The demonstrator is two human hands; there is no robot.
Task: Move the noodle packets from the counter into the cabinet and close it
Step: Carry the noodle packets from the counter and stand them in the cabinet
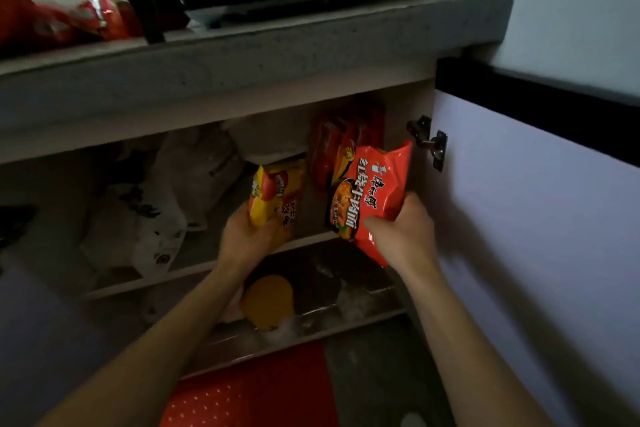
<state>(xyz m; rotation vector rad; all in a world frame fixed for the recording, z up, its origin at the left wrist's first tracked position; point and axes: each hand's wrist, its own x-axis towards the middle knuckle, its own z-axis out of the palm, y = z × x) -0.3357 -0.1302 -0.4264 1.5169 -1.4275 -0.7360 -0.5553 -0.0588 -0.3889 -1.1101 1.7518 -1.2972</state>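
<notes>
My left hand grips a yellow noodle packet at the front of the cabinet's upper shelf. My right hand grips a red noodle packet just right of it, in front of several red packets standing at the back right of the shelf. More red packets lie on the counter at the upper left. The cabinet door hangs open to the right.
White plastic bags fill the left of the upper shelf. A yellow round thing and dark items sit on the lower shelf. A red perforated mat lies on the floor below. A black frame stands on the counter.
</notes>
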